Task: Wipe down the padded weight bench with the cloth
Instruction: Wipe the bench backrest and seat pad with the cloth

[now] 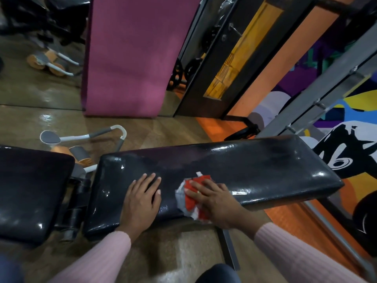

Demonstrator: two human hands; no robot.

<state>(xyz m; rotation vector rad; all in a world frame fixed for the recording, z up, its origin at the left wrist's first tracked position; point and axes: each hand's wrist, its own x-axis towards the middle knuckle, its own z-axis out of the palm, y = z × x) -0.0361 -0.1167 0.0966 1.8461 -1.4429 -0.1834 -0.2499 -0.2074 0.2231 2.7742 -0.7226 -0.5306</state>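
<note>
A: Where is the cloth (pixel 190 198) against the pad?

B: Under the right hand (pixel 212 198), which lies flat with fingers spread and pressed down on it, pinning the red, white and grey rag to the near edge of the long back pad (pixel 244 168) of the weight bench. Part of the rag hangs over that near edge.

A: And the other hand?

B: The left hand (pixel 142 198) rests open, palm down, on the same pad just to the left of the cloth, holding nothing. It looks like a brace.

A: Which way does the pad run from the grip?

B: Its long axis runs left to right. Most of the bare surface lies to the right of the right hand and beyond it, toward the far edge. A shorter stretch lies left, past the bracing hand, then the separate seat pad (pixel 30 190).

A: So the next stroke?

B: I'd judge a sweep rightward along the length, the right hand being on the cloth already.
</note>
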